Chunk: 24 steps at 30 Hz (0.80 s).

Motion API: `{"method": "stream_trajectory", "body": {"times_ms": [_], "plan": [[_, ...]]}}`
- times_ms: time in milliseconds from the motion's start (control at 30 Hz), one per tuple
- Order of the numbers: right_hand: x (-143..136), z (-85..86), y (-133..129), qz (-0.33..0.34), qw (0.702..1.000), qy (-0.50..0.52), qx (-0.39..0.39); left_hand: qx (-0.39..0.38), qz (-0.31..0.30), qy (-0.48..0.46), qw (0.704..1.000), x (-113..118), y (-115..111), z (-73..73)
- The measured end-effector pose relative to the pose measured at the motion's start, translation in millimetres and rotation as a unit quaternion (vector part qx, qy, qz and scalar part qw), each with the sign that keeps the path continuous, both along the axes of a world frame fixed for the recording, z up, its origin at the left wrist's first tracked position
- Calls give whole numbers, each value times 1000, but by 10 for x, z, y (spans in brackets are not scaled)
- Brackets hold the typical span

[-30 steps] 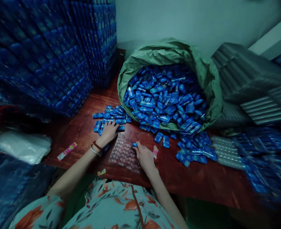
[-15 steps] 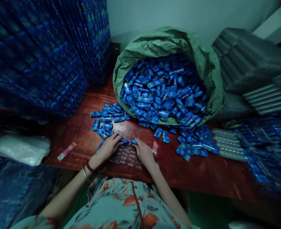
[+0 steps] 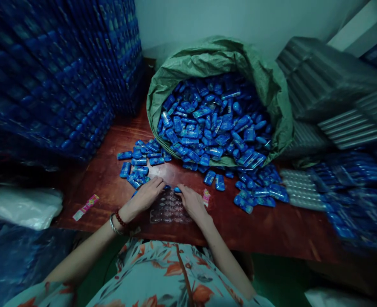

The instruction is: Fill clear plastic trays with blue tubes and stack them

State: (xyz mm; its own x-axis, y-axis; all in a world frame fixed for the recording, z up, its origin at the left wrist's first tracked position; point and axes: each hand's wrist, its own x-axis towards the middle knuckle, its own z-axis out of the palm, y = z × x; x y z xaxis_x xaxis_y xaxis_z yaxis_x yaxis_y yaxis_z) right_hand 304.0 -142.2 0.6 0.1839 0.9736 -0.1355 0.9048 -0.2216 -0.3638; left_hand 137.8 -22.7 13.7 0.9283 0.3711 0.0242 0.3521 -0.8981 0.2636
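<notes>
A clear plastic tray with rows of small hollows [image 3: 171,209] lies on the red-brown table in front of my body. My left hand [image 3: 148,194] is at its far left corner, fingers bent round a small blue packet [image 3: 166,187]. At the far right corner my right hand [image 3: 190,200] pinches another blue packet [image 3: 177,189] between thumb and fingers. Loose blue packets [image 3: 140,162] lie just beyond my left hand. A pink label strip [image 3: 206,197] sits right of my right hand.
Behind stands an open green sack [image 3: 220,55] full of blue packets, some spilled in front. Tall stacks of filled blue trays [image 3: 47,81] rise at left. Grey empty trays [image 3: 329,81] are piled at right. Clear plastic bags [image 3: 24,207] and a pink strip [image 3: 85,207] lie left.
The view has shifted slightly. Both hands stay at the tray's far edge; less of the packet by my left hand shows, and more of the tray is uncovered.
</notes>
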Motion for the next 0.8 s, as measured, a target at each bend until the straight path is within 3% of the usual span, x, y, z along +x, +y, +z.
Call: {"method": "stream_trajectory", "body": {"times_ms": [300,433,800], "plan": [[-72,29,28,-15,1000,-5,-9,31,32,12,999,3,-73,45],[-74,22,28,-8,1000,-9,-8,59,18,44,997,56,-89,25],[-60,9,18,-26,999,34,19,27,7,90,996,210,-145,78]]}}
